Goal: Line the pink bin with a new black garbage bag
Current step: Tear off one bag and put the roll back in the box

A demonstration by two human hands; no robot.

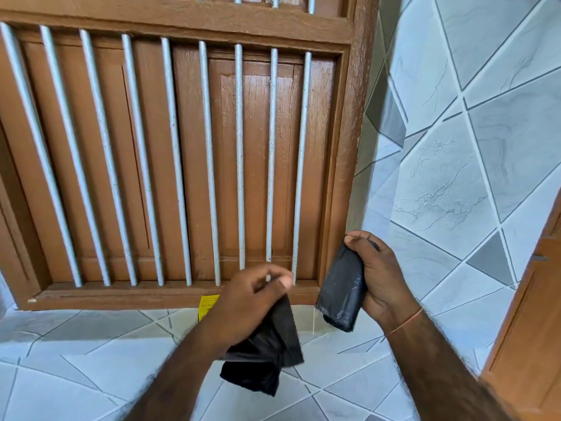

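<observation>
My right hand (379, 275) grips a folded pack of black garbage bags (341, 291), held upright in front of the window frame's lower right corner. My left hand (252, 302) pinches the top of a single loose black garbage bag (264, 357), which hangs crumpled below my fingers. The two black pieces are apart, with a gap between them. No pink bin is in view.
A brown wooden window with shut shutters (182, 147) and grey metal bars (209, 165) fills the wall ahead. Grey and white tiles (455, 183) cover the wall to the right and below. A yellow label (206, 305) sits under the sill. A wooden door edge (534, 314) stands at right.
</observation>
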